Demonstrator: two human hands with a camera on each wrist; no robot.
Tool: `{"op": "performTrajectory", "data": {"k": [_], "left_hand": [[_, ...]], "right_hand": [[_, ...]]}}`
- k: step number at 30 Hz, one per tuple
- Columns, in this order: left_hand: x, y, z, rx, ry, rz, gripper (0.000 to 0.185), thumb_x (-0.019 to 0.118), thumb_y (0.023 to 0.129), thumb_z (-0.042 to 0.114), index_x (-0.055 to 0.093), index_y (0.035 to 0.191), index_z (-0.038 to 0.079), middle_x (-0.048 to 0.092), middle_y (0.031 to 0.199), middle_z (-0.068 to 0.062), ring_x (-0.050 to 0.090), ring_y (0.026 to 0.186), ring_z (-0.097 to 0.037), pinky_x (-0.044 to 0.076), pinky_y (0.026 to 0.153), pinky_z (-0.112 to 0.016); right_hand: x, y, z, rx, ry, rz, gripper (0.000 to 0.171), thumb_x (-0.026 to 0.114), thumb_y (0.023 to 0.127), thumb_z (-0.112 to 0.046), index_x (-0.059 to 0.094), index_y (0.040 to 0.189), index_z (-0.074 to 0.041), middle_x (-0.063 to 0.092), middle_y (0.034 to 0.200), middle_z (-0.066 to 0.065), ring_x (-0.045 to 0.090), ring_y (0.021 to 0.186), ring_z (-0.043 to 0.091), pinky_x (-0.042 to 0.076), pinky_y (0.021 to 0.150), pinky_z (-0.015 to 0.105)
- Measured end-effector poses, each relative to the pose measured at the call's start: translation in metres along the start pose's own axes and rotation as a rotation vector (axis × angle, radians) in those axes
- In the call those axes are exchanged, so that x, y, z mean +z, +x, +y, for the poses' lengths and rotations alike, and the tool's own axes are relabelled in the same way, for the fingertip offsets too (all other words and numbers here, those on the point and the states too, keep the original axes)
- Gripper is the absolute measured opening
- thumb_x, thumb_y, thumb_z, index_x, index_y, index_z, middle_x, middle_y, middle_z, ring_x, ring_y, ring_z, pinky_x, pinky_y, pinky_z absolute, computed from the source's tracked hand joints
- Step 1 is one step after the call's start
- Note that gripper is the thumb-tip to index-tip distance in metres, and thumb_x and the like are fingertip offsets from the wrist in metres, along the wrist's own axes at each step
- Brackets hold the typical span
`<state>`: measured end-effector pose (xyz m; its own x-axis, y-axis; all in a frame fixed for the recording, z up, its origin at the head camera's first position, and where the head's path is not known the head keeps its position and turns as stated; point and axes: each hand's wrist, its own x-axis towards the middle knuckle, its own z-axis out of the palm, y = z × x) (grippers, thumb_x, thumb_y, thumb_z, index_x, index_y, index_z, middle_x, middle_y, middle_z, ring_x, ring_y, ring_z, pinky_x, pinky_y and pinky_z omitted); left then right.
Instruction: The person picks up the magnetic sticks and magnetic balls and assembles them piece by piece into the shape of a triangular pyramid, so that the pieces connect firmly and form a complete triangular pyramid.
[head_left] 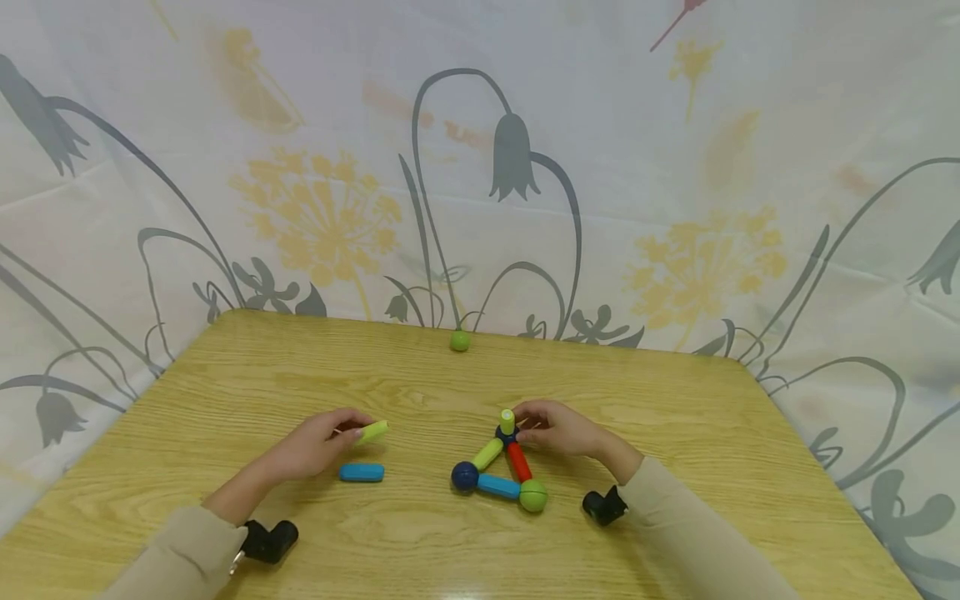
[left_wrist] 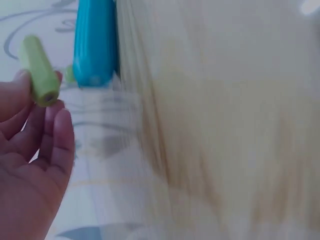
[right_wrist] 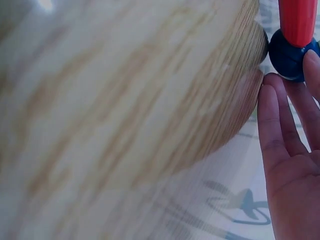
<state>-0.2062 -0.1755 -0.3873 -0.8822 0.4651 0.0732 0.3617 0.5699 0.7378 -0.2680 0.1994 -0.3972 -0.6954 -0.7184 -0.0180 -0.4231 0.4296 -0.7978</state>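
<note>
Two beige sleeves (head_left: 187, 554) come in from the near edge of the wooden table (head_left: 645, 392), each wrist carrying a small black camera. Left hand (head_left: 315, 446) pinches a light green stick (head_left: 371, 432) at its fingertips, lifted just off the wood. Just below that hand's fingertips lies a blue stick (head_left: 362, 472), flat on the table, untouched.

Right hand (head_left: 558, 429) is curled at the top corner of a flat triangle of sticks and balls. Its fingers touch the dark blue ball (head_left: 507, 435) there, which bears a short green stick (head_left: 507, 421) standing upright. From that corner a red stick (head_left: 518, 461) runs down to a green ball (head_left: 533, 495), and another green stick (head_left: 487, 454) runs down to a second dark blue ball (head_left: 464, 476); a blue bar (head_left: 498, 485) joins the two lower balls. Well beyond both hands, at the far table edge, sits a lone green ball (head_left: 460, 340) against the flowered cloth (head_left: 315, 208).

Left wrist view, blurred: the green stick (left_wrist: 39, 70) rests across the fingertips (left_wrist: 57, 130), with the blue stick (left_wrist: 94, 42) close beside it. Only here does the loose grip show.

Right wrist view, blurred: straight fingers (right_wrist: 275, 125) lie against the dark blue ball (right_wrist: 290, 57) under the red stick (right_wrist: 298, 20). Whether the thumb grips the ball, I cannot tell; the rest of the triangle is out of that view.
</note>
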Motion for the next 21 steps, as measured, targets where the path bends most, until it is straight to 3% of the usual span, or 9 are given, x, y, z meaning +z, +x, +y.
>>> {"op": "performTrajectory", "data": {"k": [5,10,21], "left_hand": [[0.01,0.003,0.008,0.039,-0.068,-0.002,0.034,0.043,0.1,0.01,0.047,0.128,-0.009,0.056,0.112,-0.016,0.055,0.094,-0.026,0.048,0.076,-0.034],[0.021,0.006,0.019,0.055,-0.088,-0.004,0.031,0.041,0.1,0.008,0.046,0.125,-0.01,0.054,0.106,-0.013,0.052,0.089,-0.024,0.047,0.073,-0.034],[0.052,0.019,0.037,0.086,-0.144,0.005,0.031,0.043,0.1,0.012,0.048,0.124,-0.006,0.056,0.108,-0.01,0.054,0.101,-0.027,0.048,0.081,-0.035]], "right_hand": [[0.0,0.0,0.001,0.005,0.02,0.0,0.025,0.055,0.093,-0.003,0.057,0.117,0.004,0.061,0.11,0.012,0.058,0.103,0.026,0.048,0.083,0.026],[0.001,0.0,0.002,0.016,0.03,0.003,0.025,0.055,0.093,-0.002,0.057,0.117,0.004,0.061,0.11,0.012,0.057,0.103,0.026,0.048,0.083,0.026],[-0.001,-0.001,-0.002,0.018,0.027,-0.001,0.024,0.055,0.092,0.001,0.057,0.116,0.006,0.062,0.107,0.012,0.058,0.099,0.022,0.048,0.08,0.026]]}}
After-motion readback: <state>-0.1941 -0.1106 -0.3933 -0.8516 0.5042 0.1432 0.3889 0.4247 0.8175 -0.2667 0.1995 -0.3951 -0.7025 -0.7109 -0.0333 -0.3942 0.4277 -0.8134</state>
